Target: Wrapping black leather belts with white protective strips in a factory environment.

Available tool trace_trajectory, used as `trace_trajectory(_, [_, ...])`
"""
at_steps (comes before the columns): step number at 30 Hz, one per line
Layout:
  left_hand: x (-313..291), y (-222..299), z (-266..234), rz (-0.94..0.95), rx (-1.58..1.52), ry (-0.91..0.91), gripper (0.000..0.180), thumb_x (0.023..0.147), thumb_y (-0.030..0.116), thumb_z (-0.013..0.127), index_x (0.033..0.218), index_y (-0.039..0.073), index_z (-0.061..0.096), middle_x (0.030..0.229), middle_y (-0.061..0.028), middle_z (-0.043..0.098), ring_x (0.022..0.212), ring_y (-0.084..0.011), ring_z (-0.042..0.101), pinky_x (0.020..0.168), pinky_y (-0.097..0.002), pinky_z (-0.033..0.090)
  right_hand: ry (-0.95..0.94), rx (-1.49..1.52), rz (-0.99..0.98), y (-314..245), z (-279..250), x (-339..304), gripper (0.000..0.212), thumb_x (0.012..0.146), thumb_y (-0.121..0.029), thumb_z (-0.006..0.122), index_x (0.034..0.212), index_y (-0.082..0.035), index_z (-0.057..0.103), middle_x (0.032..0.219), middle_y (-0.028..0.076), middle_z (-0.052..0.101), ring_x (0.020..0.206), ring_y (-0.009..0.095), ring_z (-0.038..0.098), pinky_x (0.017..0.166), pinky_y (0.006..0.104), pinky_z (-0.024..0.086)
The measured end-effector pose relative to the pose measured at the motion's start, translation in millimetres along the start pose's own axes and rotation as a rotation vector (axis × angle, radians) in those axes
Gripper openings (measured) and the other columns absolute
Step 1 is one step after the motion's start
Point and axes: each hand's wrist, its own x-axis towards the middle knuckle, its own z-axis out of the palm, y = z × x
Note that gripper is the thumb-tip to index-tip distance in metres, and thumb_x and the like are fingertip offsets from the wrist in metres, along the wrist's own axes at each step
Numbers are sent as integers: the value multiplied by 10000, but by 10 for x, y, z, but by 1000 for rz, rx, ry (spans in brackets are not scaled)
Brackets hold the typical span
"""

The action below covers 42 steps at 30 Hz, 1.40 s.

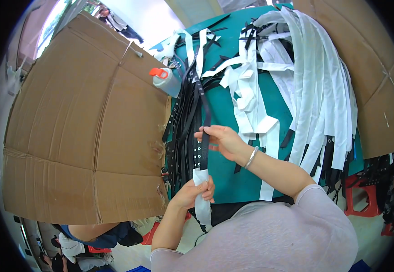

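Note:
My left hand (pixel 194 192) is closed around a white sleeve (pixel 202 212) that covers the lower part of a black belt (pixel 204 153) near the table's front edge. Higher up, my right hand (pixel 226 141), with a silver bangle on its wrist, pinches the same belt between thumb and fingers. A bundle of black belts with metal eyelets (pixel 188 121) lies just beyond and left of my hands. To the right, loose white strips (pixel 246 97) lie folded over one another, beside a large heap of white-covered belts (pixel 317 86) draped toward the front edge.
The table (pixel 226 179) has a green top. A large cardboard sheet (pixel 81 122) stands at the left, another cardboard panel (pixel 378 68) at the right. A bottle with an orange lid (pixel 166 81) sits by the left sheet. A red stool (pixel 364 199) is at the right; other people are around.

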Motion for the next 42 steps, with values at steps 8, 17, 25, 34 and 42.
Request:
trace_trajectory(8, [84, 1, 52, -18, -54, -20, 257, 924, 286, 535, 812, 69, 454, 620, 22, 379, 573, -83, 387, 570, -256, 394, -235, -473, -61, 175, 52, -328, 176, 849, -129, 614, 911, 35, 633, 916, 87, 676, 870, 105, 602, 794, 241, 457])
trace_trajectory(17, [261, 152, 40, 15, -15, 0, 314, 812, 150, 679, 1013, 76, 448, 641, 16, 403, 538, -86, 369, 534, -252, 344, -261, -633, -85, 50, 106, -484, 191, 838, -163, 653, 958, -15, 670, 854, 35, 659, 681, 61, 566, 618, 221, 453])
trace_trajectory(25, [401, 148, 103, -88, -27, -2, 360, 759, 35, 703, 1020, 64, 456, 697, 6, 480, 559, -81, 444, 529, -249, 402, 54, -477, -166, -125, -99, -352, 230, 909, -177, 556, 1052, 1, 588, 946, 90, 667, 849, 88, 582, 783, 251, 440])
trace_trajectory(34, [356, -154, 83, 84, 156, -81, 519, 721, 71, 706, 1167, 47, 443, 923, -32, 531, 764, -84, 485, 690, -219, 419, 0, -727, -351, -294, 91, -639, 180, 943, -92, 428, 1102, -14, 400, 924, 139, 660, 734, 152, 648, 538, 199, 487])
trace_trajectory(42, [389, -465, 327, 311, -29, 64, 1075, 637, -19, 642, 1454, 243, -5, 1412, -106, 249, 1261, -209, 353, 805, -299, 404, -135, -737, -99, -105, -191, -1129, 215, 911, -24, 440, 1113, -21, 367, 1021, 195, 628, 923, 227, 629, 783, 320, 520])
